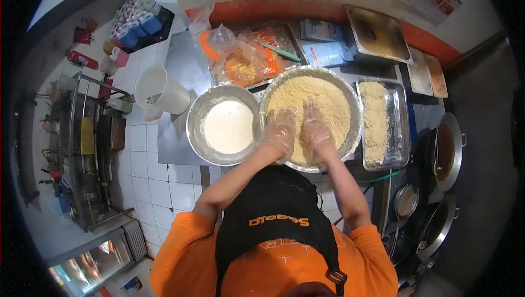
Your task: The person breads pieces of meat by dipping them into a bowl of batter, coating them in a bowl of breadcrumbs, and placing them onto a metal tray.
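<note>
A large round metal bowl [356,133] holds a heap of pale yellow breadcrumbs [306,86]. My left hand [280,130], in a clear plastic glove, lies on the crumbs at the bowl's left side with its fingers stretched forward. Beside it my right hand [317,128], also gloved, rests on the crumbs nearer the middle, fingers extended and dusted with crumbs. Whatever lies under the palms is hidden. To the left, close against the crumb bowl, stands a metal bowl [196,133] of smooth white batter [228,127].
A metal tray [402,133] of crumb-coated pieces [374,122] stands right of the bowl. Behind lie plastic bags [246,62] with a green-handled tool [281,52]. A white pitcher [164,89] is at left, a deep pan [380,34] back right, and woks [448,149] far right.
</note>
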`<state>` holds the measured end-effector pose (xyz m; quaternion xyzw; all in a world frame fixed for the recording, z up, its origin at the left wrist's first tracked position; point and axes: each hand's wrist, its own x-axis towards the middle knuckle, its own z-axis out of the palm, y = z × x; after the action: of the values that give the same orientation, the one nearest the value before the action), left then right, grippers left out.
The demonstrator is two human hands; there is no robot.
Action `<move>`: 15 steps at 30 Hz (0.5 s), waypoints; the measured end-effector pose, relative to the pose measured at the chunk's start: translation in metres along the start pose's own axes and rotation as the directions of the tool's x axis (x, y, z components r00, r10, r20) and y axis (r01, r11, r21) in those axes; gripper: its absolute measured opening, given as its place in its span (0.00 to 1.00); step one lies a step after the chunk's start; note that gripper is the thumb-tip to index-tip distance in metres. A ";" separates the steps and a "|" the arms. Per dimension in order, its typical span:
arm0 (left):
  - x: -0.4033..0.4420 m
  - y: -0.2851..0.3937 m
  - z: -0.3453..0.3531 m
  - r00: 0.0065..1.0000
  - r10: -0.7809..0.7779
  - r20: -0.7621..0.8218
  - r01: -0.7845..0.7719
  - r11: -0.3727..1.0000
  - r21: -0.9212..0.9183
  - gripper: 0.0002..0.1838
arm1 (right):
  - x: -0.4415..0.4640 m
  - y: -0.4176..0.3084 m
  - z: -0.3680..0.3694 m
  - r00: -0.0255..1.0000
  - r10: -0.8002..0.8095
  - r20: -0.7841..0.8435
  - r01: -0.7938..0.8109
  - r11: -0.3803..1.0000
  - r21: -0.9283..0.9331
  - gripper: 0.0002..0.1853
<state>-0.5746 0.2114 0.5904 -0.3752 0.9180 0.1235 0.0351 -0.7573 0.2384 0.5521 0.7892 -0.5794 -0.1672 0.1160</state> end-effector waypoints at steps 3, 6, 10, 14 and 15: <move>0.005 -0.011 -0.004 0.984 -0.042 0.175 0.056 0.995 -0.079 0.32 | 0.002 0.024 -0.008 0.985 0.147 0.093 -0.174 0.831 0.528 0.26; 0.005 -0.038 0.030 0.894 0.004 -0.448 -0.126 0.962 -0.241 0.29 | 0.007 0.038 0.016 0.883 0.462 0.080 -0.386 0.619 0.684 0.20; -0.012 -0.043 -0.025 0.959 -0.140 -0.248 0.003 0.876 -0.483 0.31 | 0.022 0.013 0.037 0.861 0.481 0.164 -0.418 0.487 0.767 0.21; -0.016 -0.057 -0.020 0.916 -0.118 -0.383 -0.163 0.764 -0.624 0.30 | 0.013 0.036 0.005 0.865 0.388 0.318 -0.296 -0.117 0.948 0.20; -0.015 -0.056 -0.020 0.916 -0.121 -0.382 -0.162 0.761 -0.629 0.30 | 0.009 0.039 0.003 0.868 0.440 0.230 -0.161 -0.189 0.969 0.18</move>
<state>-0.5242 0.1784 0.6006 -0.3708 0.8093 0.3542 -0.2865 -0.7898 0.2177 0.5632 0.4598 -0.6645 0.4223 -0.4108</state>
